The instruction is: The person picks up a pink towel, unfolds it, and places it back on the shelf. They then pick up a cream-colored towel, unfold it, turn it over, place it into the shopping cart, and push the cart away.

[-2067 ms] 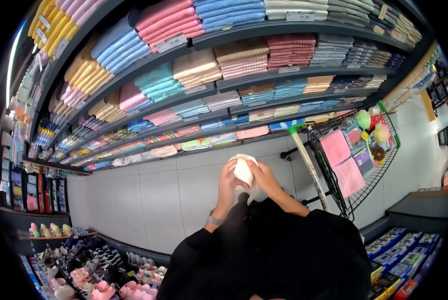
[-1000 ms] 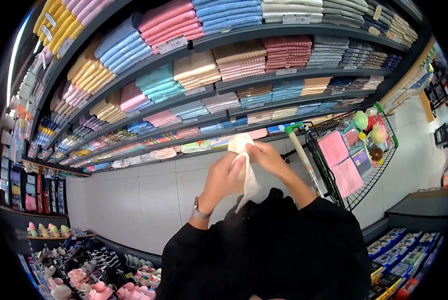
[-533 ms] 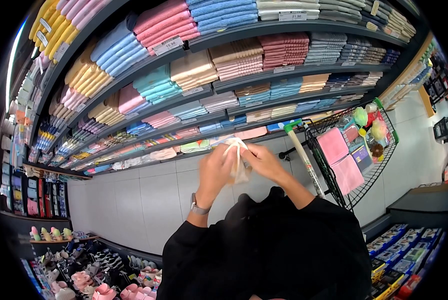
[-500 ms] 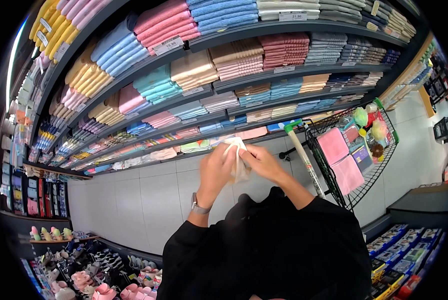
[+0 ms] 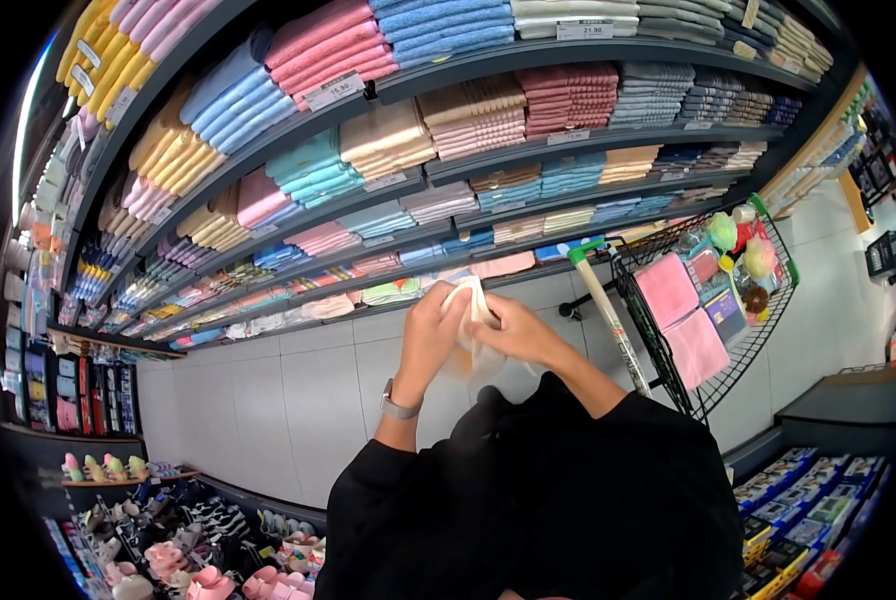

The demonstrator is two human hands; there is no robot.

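A thin, creamy white crumpled piece (image 5: 470,292), cloth or bag, hangs between my hands in front of my body. My left hand (image 5: 430,332) is closed on its left side, thumb pressed against it. From the right, my right hand (image 5: 514,332) pinches its other side with bent fingers. Its lower end looks sheer and blurred, with a faint orange-yellow patch. I cannot tell exactly what kind of thing it is. A watch (image 5: 400,403) is on my left wrist.
Shelves (image 5: 423,190) of folded towels (image 5: 568,100) curve across the front. At right stands a black wire cart (image 5: 703,400) with two pink folded pieces (image 5: 665,290) and other goods. A green-capped pole (image 5: 608,312) leans beside it. Slippers (image 5: 208,580) and boxed goods (image 5: 798,500) lie behind me.
The lower part of the whitish piece hangs wider and looks more sheer. My right hand has shifted slightly down and its fingers have moved on the piece; my left hand stays nearly in place.
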